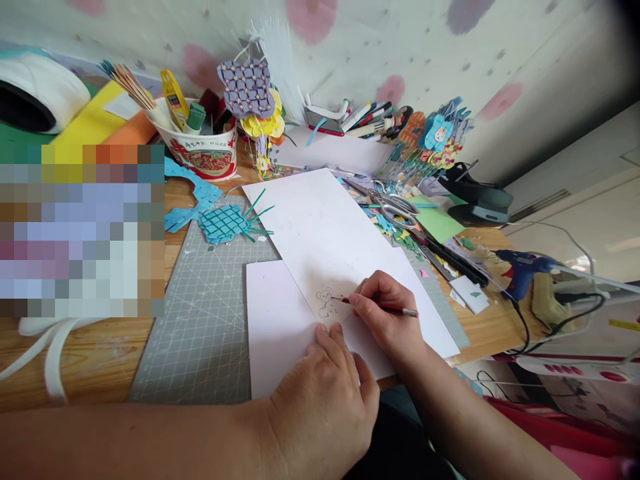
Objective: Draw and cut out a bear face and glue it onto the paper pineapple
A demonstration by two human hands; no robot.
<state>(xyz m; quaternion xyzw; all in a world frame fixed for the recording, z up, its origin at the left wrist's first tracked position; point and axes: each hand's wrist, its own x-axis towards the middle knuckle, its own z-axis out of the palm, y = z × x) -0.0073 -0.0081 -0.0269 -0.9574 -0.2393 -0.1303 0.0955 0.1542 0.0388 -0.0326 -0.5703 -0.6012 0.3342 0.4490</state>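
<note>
My right hand (387,307) pinches a dark pencil (400,309) with its tip on a sheet of white paper (330,227). Beside the tip is a small pencil drawing (325,301) that looks like a round-eared bear. Just below the drawing, my left hand (325,387) rests its outstretched fingertips on the paper's near corner. A second white sheet (270,320) lies partly under the first one. Both sheets lie over a grey cutting mat (200,320).
A paper tub (200,150) holds sticks and a yellow cutter. Blue-green cut pieces (225,223) lie left of the paper. To the right are scissors (395,203), paper scraps, a black-handled knife (455,260) and a blue glue gun (523,267). Markers (365,117) stand behind.
</note>
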